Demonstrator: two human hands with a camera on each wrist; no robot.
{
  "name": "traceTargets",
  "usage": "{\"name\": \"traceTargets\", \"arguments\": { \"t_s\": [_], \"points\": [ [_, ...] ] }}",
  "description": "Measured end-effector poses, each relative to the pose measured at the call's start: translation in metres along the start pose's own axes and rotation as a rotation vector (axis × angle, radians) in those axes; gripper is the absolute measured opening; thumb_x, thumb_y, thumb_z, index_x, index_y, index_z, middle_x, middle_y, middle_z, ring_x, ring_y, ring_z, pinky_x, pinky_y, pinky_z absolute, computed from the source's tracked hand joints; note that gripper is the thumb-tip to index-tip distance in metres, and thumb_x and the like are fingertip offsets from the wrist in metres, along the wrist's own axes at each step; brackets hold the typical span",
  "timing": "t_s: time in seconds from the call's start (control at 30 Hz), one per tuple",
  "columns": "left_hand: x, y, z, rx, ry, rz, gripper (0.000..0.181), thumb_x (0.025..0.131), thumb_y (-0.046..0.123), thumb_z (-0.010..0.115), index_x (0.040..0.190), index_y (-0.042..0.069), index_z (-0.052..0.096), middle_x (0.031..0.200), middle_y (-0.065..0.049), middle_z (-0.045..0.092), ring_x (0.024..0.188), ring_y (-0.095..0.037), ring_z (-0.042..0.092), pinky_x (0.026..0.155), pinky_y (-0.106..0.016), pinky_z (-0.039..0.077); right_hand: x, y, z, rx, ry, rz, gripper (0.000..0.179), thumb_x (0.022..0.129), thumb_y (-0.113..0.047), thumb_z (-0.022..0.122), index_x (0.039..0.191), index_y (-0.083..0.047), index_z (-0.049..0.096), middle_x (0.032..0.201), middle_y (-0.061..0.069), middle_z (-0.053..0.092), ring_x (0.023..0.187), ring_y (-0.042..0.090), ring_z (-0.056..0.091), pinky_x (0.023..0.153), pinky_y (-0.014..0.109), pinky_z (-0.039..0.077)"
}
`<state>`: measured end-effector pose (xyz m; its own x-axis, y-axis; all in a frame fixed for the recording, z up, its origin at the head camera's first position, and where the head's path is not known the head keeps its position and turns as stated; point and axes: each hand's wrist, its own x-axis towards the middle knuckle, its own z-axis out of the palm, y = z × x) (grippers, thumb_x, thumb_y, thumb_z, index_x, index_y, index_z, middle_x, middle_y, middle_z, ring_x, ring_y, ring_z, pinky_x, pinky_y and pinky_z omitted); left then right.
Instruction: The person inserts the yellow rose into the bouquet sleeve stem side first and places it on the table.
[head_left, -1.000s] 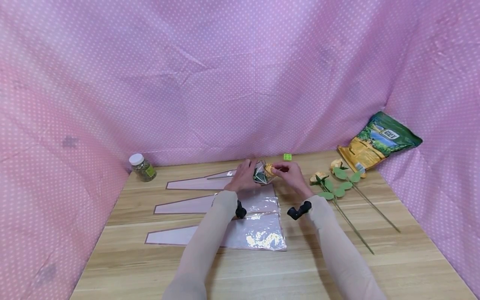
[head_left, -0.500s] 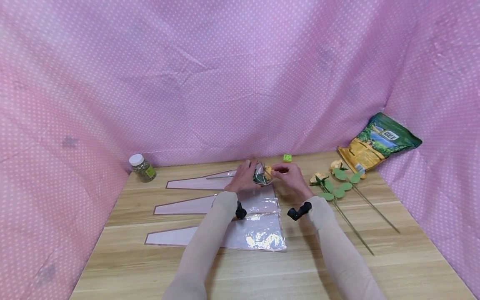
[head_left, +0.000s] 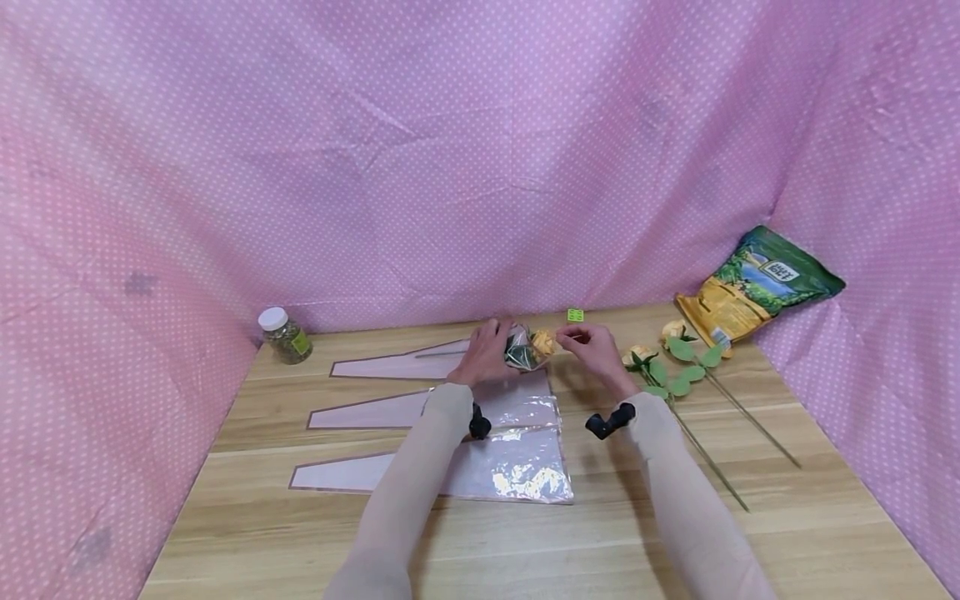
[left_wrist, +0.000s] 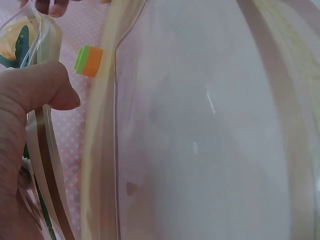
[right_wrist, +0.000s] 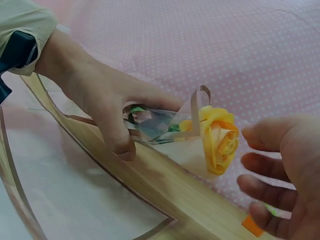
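As the left hand (head_left: 486, 354) grips a clear sleeve (right_wrist: 170, 125), a yellow rose (right_wrist: 219, 141) lies lengthwise inside, stem running left, bloom at the sleeve's mouth facing the nearer right hand (right_wrist: 300, 167). The right-wrist view shows that hand's fingers parted, just short of the petals; only the head view catches two more roses (head_left: 692, 373) farther right.

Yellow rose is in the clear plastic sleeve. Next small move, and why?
Probably have the right hand pinch the brown-edged clear plastic sleeve at its mouth and ease it around the yellow, ruffled rose: its bloom pokes past the rim, the left hand grips the sleeve, and the right hand, close by, holds nothing.
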<state>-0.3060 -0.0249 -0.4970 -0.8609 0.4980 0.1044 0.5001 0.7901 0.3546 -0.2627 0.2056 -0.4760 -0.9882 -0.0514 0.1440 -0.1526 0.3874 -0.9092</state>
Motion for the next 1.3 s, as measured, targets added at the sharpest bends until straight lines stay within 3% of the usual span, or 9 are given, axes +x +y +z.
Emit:
{"name": "traceTargets", "arguments": {
  "t_s": [0.2,0.37,0.6,0.73,1.13,1.3],
  "points": [
    [0.001,0.000,0.001,0.012,0.006,0.009,0.102,0.070,0.037,0.088,0.151,0.009,0.034,0.117,-0.010,0.043,0.108,-0.024,0.042,0.113,-0.047,0.033,-0.001,-0.001,0.005,-0.009,-0.103,0.027,0.028,0.095,-0.019,0.068,0.114,0.002,0.069,0.110,0.021,0.071,0.087,0.010,0.061,0.080,0.024,0.052],
    [0.001,0.001,0.001,0.007,0.016,0.022,0.101,0.069,0.036,0.088,0.151,0.009,0.034,0.118,-0.010,0.045,0.109,-0.024,0.043,0.114,-0.047,0.034,-0.001,-0.002,0.010,-0.067,-0.089,-0.003,0.024,0.093,-0.009,0.068,0.113,0.004,0.070,0.109,0.023,0.072,0.090,0.017,0.065,0.077,0.020,0.052],
    [0.000,0.002,0.000,0.014,0.014,0.021,0.099,0.069,0.034,0.088,0.149,0.011,0.034,0.119,-0.009,0.045,0.109,-0.023,0.042,0.113,-0.045,0.034,0.000,-0.007,0.014,-0.130,-0.079,-0.082,0.019,0.089,-0.006,0.072,0.107,0.001,0.075,0.108,0.021,0.074,0.094,0.027,0.068,0.079,0.025,0.053],
    [0.000,0.002,-0.001,0.029,0.027,0.037,0.097,0.069,0.038,0.088,0.146,0.011,0.036,0.116,-0.010,0.045,0.106,-0.023,0.043,0.108,-0.043,0.036,0.000,-0.009,0.015,-0.130,-0.098,-0.087,0.019,0.088,-0.008,0.073,0.106,-0.001,0.075,0.107,0.020,0.075,0.092,0.024,0.069,0.079,0.025,0.055],
    [0.001,0.000,0.001,0.054,0.041,0.065,0.093,0.070,0.040,0.088,0.143,0.009,0.039,0.113,-0.010,0.048,0.105,-0.024,0.044,0.103,-0.042,0.037,0.002,-0.015,0.011,-0.080,-0.179,0.027,0.028,0.091,-0.018,0.072,0.111,0.002,0.073,0.109,0.021,0.074,0.086,0.009,0.065,0.078,0.021,0.052],
    [0.000,0.000,0.001,0.048,0.036,0.069,0.096,0.071,0.042,0.087,0.146,0.007,0.037,0.116,-0.012,0.048,0.108,-0.025,0.044,0.105,-0.043,0.037,0.004,-0.018,0.005,-0.102,-0.124,0.030,0.030,0.094,-0.022,0.070,0.112,0.001,0.073,0.110,0.020,0.073,0.088,0.008,0.064,0.078,0.021,0.051]
  ]
}}
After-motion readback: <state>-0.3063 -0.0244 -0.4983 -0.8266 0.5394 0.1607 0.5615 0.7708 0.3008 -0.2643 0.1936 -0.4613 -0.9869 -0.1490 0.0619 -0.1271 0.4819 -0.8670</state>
